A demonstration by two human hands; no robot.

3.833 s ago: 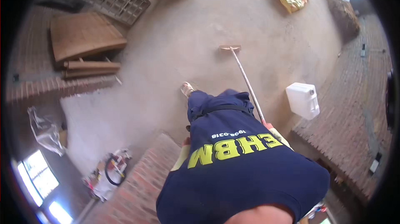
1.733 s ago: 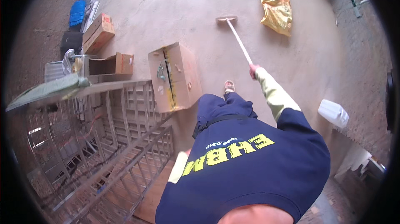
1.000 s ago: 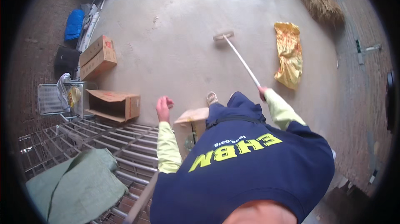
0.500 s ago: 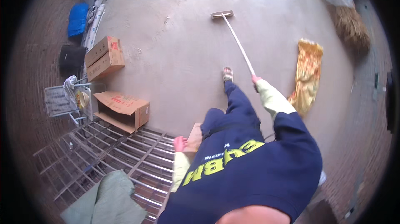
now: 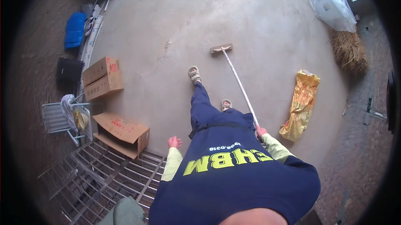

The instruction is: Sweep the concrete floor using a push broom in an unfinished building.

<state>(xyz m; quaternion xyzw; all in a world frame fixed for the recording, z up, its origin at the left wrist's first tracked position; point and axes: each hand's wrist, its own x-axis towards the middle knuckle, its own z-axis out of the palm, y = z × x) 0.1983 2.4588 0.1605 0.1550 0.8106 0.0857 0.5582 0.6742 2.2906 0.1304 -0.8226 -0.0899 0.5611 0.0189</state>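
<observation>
My right hand (image 5: 261, 131) is wrapped round the upper end of the long pale handle of a push broom (image 5: 239, 78). The handle slants forward and left to a wide, flat head resting on the concrete floor, ahead of my feet. Whether the head has bristles is hard to make out. At my left side, my left hand (image 5: 175, 142) hangs in the air with nothing in it, its fingers loosely apart. Near it is an opened cardboard box (image 5: 144, 139), lying on its side; the hand does not touch it.
A metal rack (image 5: 146, 179) lies at the lower left, below the box. Farther left stand a chair (image 5: 54, 117) and another carton (image 5: 112, 83). Pipes (image 5: 91, 43) run along the left wall. A yellow sack (image 5: 301, 103), a straw bundle (image 5: 349, 51) and a clear plastic bag (image 5: 333, 9) are on the right.
My right hand and the push broom's head have come closer to my body. My left foot has stepped forward. My left hand has moved slightly left, and the small carton beside it has left the view.
</observation>
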